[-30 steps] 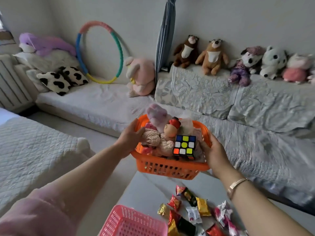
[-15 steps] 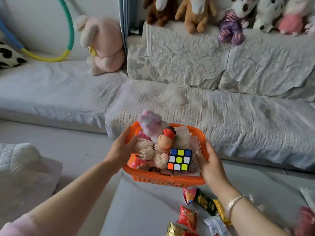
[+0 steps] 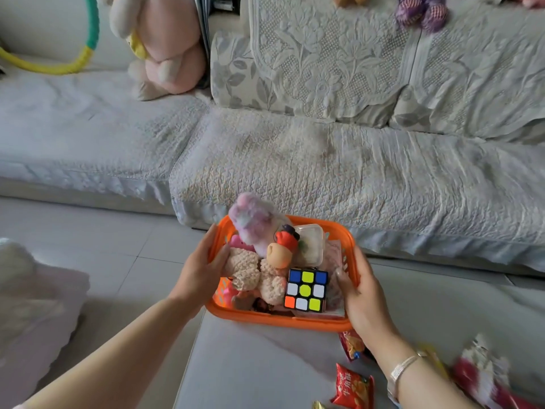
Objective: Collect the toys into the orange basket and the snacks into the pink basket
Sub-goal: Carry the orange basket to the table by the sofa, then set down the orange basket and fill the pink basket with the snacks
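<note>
At counter's far edge, orange basket heaped with toys, gripped by left hand and right hand. Toy half seemingly done. Snack packets unsorted near front right corner.

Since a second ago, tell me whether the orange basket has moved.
Yes. The orange basket, gripped by the left hand and right hand, has come down toward the table, its near edge now at the tabletop's far edge.

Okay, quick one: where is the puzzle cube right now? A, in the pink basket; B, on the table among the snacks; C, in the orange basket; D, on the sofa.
C: the cube sits in the orange basket, held by the left hand and right hand.
</note>
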`<state>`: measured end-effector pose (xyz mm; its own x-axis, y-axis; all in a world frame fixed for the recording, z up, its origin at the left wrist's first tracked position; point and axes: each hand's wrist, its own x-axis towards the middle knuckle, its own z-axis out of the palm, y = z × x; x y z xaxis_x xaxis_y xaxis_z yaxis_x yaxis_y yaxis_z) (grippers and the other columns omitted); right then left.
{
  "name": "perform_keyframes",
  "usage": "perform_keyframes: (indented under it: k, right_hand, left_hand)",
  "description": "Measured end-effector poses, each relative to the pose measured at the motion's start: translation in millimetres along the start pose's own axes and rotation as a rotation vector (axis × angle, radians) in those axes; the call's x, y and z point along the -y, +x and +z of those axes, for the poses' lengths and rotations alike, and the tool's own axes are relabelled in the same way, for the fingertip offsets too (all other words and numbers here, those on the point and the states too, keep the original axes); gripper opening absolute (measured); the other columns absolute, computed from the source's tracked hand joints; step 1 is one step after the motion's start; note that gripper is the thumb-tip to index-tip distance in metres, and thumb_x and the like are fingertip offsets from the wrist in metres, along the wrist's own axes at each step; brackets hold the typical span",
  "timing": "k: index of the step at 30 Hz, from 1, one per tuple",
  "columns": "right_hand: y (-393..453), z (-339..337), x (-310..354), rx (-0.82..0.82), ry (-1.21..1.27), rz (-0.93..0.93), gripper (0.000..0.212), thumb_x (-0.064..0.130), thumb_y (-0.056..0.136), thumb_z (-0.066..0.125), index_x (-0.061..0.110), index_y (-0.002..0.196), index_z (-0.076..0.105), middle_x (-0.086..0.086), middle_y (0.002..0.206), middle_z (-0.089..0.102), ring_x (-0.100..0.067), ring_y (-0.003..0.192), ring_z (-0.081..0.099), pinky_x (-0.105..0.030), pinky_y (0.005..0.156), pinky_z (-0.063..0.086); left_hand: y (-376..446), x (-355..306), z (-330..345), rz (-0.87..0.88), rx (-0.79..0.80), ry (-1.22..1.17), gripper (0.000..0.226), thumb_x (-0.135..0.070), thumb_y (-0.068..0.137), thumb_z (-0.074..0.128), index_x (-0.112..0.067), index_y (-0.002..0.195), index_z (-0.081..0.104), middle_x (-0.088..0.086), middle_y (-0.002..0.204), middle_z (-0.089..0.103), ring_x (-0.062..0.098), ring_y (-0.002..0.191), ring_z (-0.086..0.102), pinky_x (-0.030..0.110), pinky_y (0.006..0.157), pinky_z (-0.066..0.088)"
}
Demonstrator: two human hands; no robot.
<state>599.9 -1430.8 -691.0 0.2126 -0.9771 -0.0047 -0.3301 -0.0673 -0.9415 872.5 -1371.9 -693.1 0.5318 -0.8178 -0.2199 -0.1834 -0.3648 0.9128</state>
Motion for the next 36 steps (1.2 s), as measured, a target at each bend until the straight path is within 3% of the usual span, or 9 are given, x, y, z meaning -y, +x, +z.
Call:
perform_keyframes:
  k: [5,8,12,16,20,22,24,28,36]
  right_hand:
    - [0,0,-1,0.018,-0.079,0.02,0.057,0.036,0.095,0.046,0.037,0.148,0.023,0.015,0.148,0.039,-0.003,0.135,0.038,-0.033,0.112,0.034]
    - [0,-2,3,0.037,-0.143,0.005,0.063,0.042,0.092,0.042,0.033,0.15,0.019,0.015,0.151,0.032,-0.002,0.137,0.032,-0.026,0.111,0.031]
    - [1,-2,2,0.043,-0.207,-0.006,0.061,0.033,0.097,0.042,0.028,0.152,0.015,0.011,0.155,0.025,-0.004,0.141,0.025,-0.026,0.113,0.025]
    - [4,-2,0,0.064,-0.278,0.032,0.061,0.031,0.1,0.039,0.026,0.153,0.01,0.008,0.159,0.016,-0.008,0.142,0.021,-0.026,0.111,0.022]
    - [8,-5,-1,0.109,-0.307,0.063,0.061,0.04,0.099,0.035,0.032,0.151,0.005,0.009,0.16,0.012,-0.014,0.145,0.019,-0.043,0.116,0.026]
    - [11,-7,3,0.135,-0.294,0.078,0.062,0.041,0.099,0.034,0.031,0.152,0.004,0.008,0.16,0.008,-0.014,0.146,0.013,-0.044,0.118,0.021]
    - [11,-11,8,0.153,-0.284,0.1,0.062,0.039,0.1,0.032,0.028,0.153,0.002,0.008,0.161,0.001,-0.011,0.147,0.003,-0.039,0.12,0.012]
    - [-1,-22,10,0.163,-0.367,0.048,0.061,0.035,0.102,0.031,0.022,0.153,0.001,0.003,0.161,-0.003,-0.009,0.147,-0.004,-0.029,0.119,0.003]
    - [-46,-49,29,0.177,-0.412,0.017,0.061,0.035,0.102,0.033,0.022,0.153,0.001,0.0,0.161,-0.005,-0.01,0.147,-0.007,-0.028,0.118,0.0]
  left_hand:
    - [0,0,0,-0.009,0.0,0.07,0.057,-0.029,0.1,0.057,-0.032,0.153,0.036,0.006,0.137,0.061,0.032,0.125,0.057,0.049,0.106,0.045]
    - [-1,-4,0,-0.001,0.002,0.093,0.057,-0.031,0.1,0.056,-0.031,0.153,0.035,0.005,0.141,0.059,0.027,0.129,0.055,0.045,0.111,0.041]
    - [-4,-8,0,0.033,0.007,0.158,0.057,-0.032,0.102,0.051,-0.027,0.155,0.033,0.003,0.148,0.052,0.021,0.135,0.048,0.034,0.112,0.035]
    - [-6,-12,0,0.059,0.002,0.253,0.054,-0.032,0.104,0.045,-0.028,0.156,0.03,0.01,0.147,0.053,0.028,0.132,0.051,0.034,0.104,0.037]
    - [-13,-16,3,0.09,-0.118,0.326,0.046,-0.031,0.106,0.042,-0.026,0.151,0.041,0.016,0.137,0.061,0.035,0.124,0.056,0.033,0.087,0.038]
    - [-19,-20,3,0.106,-0.186,0.348,0.044,-0.032,0.106,0.04,-0.023,0.149,0.045,0.017,0.136,0.061,0.037,0.122,0.057,0.035,0.085,0.04]
    - [-20,-21,1,0.091,-0.198,0.388,0.048,-0.035,0.106,0.036,-0.023,0.152,0.038,0.01,0.153,0.046,0.033,0.134,0.049,0.038,0.096,0.04]
    - [-27,-16,-7,0.094,-0.072,0.517,0.058,-0.044,0.106,0.031,-0.03,0.159,0.014,0.0,0.168,0.004,0.021,0.154,0.011,0.039,0.123,0.016]
    - [-91,-32,-3,0.125,0.008,0.635,0.064,-0.048,0.105,0.029,-0.034,0.158,-0.004,0.0,0.168,-0.01,0.018,0.154,-0.007,0.041,0.124,0.0]
